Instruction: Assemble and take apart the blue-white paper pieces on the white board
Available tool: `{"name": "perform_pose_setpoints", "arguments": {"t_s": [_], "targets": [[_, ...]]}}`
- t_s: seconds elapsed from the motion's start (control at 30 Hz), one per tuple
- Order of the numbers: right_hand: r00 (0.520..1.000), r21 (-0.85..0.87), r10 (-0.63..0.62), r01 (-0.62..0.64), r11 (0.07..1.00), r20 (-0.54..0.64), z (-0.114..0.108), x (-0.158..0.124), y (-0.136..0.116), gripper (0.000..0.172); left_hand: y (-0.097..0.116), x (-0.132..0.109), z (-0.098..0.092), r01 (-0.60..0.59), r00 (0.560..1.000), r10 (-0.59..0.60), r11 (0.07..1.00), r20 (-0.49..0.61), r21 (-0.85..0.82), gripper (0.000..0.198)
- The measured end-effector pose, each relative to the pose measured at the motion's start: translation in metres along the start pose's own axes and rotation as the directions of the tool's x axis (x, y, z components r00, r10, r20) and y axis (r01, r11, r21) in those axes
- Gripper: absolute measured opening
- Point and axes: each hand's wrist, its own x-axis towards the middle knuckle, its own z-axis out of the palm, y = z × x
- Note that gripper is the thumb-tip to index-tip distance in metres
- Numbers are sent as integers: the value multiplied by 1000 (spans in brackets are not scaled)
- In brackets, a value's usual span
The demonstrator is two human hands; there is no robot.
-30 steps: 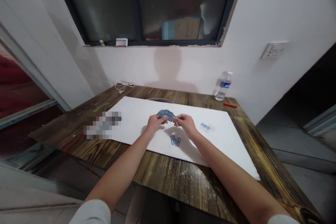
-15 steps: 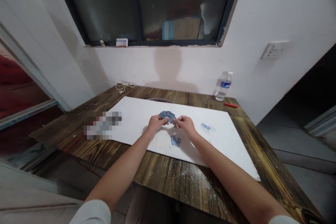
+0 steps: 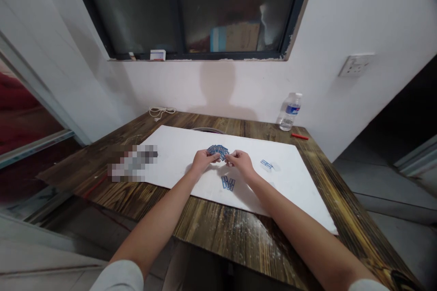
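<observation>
A fan of blue-patterned cards (image 3: 217, 150) is held up over the white board (image 3: 184, 145), spread between my two hands. My left hand (image 3: 202, 160) is closed on the fan's left and lower side, thumb in front. At its lower right edge, the fingers of my right hand (image 3: 240, 160) pinch the cards. Below the hands, several blue-edged cards (image 3: 228, 183) lie side by side on the board. Farther right lies another small group of blue-edged cards (image 3: 266, 164). The faces of the cards are too small to read.
The board rests on a dark wooden table (image 3: 218, 223). A water bottle (image 3: 290, 112) stands at the back right near a red stick-like object (image 3: 300, 136). A white cable (image 3: 161, 112) lies at the back left. A blurred-out patch covers something at the left.
Both hands stay at the fan of cards with almost no movement. The whole view shifts very slightly; the cards on the board lie as before.
</observation>
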Motion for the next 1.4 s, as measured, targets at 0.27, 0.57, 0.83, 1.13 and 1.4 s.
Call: {"name": "perform_pose_setpoints", "arguments": {"t_s": [0.27, 0.57, 0.83, 1.13, 1.4], "targets": [[1000, -37, -17, 16, 999, -21, 0, -1, -1, 23, 1, -1, 1, -5, 1000, 6, 999, 30, -37, 41], [999, -49, -33, 32, 998, -26, 1, -4, -4, 23, 1, -2, 1, 5, 1000, -5, 1000, 23, -28, 38], [998, 58, -42, 40, 998, 36, 2, -3, -3, 35, 5, -3, -1, -34, 999, 34, 999, -10, 2, 36], [995, -72, -55, 61, 996, 81, -33, 14, -33, 34, -6, 6, -6, 5, 990, -17, 996, -141, -87, 38], [976, -932, 140, 111, 345, 168, -154, 40, -43, 26, -7, 8, -9, 11, 982, -31, 994, -186, -109, 40]]}}
